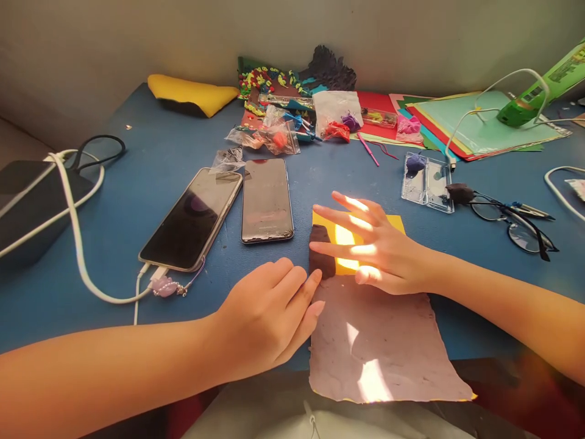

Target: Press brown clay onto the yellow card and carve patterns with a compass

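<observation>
A yellow sheet (397,224) lies at the table's front edge. A thin mauve-grey layer (379,341), which looks like spread clay, covers its near part and hangs past the edge. On the sheet's upper left sits a dark brown, clay-like patch (321,264). My right hand (379,244) is open over the yellow area, fingers spread, with two fingertips at the dark patch. At the left edge is my left hand (278,311), its index fingertip by the patch's lower corner and the thumb apart from it. The other left fingers are curled; I see nothing held in either hand.
Two phones (194,219) (267,201) lie to the left, one with a white cable (73,207). Clay bags (274,137) and coloured sheets (479,122) are at the back. On the right are a clear case (427,180) and glasses (523,235).
</observation>
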### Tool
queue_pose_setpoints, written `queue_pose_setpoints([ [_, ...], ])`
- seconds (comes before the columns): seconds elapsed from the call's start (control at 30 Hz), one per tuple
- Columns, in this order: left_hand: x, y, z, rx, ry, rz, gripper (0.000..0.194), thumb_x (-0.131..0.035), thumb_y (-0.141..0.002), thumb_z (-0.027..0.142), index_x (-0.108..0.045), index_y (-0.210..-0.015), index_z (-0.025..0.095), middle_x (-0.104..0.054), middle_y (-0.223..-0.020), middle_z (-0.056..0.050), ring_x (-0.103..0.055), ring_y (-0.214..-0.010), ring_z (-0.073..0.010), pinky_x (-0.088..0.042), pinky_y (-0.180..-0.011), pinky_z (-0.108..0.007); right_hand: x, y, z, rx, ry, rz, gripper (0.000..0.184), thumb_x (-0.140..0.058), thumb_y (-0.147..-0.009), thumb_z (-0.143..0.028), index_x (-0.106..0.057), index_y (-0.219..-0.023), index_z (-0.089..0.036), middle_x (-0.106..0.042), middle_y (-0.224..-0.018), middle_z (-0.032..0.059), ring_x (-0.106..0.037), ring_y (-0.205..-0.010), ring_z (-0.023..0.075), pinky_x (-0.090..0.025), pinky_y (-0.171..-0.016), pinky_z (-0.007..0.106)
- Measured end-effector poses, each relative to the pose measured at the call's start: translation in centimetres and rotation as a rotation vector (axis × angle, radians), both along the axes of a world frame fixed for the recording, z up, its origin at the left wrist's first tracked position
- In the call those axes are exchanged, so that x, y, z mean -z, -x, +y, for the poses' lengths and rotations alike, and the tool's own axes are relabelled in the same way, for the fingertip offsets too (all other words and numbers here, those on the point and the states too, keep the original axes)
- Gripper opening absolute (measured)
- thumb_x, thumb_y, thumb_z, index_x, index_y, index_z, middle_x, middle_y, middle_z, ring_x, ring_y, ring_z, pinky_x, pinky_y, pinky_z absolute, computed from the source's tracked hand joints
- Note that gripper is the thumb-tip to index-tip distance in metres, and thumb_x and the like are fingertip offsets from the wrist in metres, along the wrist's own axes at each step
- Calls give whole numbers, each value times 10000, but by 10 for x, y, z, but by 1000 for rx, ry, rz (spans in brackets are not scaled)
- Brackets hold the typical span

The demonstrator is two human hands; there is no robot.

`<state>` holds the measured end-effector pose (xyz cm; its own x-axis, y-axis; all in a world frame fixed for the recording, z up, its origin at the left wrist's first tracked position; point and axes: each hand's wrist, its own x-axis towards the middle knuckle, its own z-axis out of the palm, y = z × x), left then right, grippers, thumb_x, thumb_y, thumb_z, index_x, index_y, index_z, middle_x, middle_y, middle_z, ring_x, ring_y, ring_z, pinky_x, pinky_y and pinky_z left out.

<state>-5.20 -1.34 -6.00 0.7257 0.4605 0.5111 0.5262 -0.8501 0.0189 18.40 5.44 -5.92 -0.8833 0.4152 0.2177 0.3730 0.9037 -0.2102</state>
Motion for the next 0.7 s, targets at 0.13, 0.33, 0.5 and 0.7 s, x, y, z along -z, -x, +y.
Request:
queue_pose_setpoints([
  [0.13, 1, 0, 1, 16, 16, -15, 256, -489, -884, 124, -674, -996, -11, -588, -630, -74, -492, -573, -181, -466, -478, -325, 4, 2, 4, 20, 1, -28, 483, -252, -992, -494, -597, -1283, -321, -323, -1560, 33, -117, -1476, 320, -128, -1115, 575],
  [0.33, 1, 1, 1, 13, 62, -51, 273, -461, -896, 122, -666, -1023, -6, -627, -639, -74, -498, -559, -179, -465, -462, -324, 4, 3, 4, 48, -13, -25, 572, -228, -970, -576, -534, -1356, -285, -297, -1569, 61, -104, -1477, 324, -136, -1116, 583],
  [0.5, -2, 1, 1, -22, 61, -68, 265, -478, -886, 115, -679, -995, -19, -637, -618, -72, -488, -529, -183, -441, -431, -330, 5, 4, 5, 88, 40, -55, 549, -218, -980, -534, -499, -1385, -293, -239, -1591, 50, -95, -1476, 339, -163, -1100, 606],
  [0.7, 0, 1, 3, -63, 55, -70, 260, -492, -880, 120, -685, -994, -11, -653, -634, -74, -515, -537, -185, -440, -443, -327, 3, 2, 6, 85, 105, -42, 549, -217, -978, -541, -480, -1401, -313, -221, -1597, 29, -63, -1480, 327, -123, -1115, 626],
])
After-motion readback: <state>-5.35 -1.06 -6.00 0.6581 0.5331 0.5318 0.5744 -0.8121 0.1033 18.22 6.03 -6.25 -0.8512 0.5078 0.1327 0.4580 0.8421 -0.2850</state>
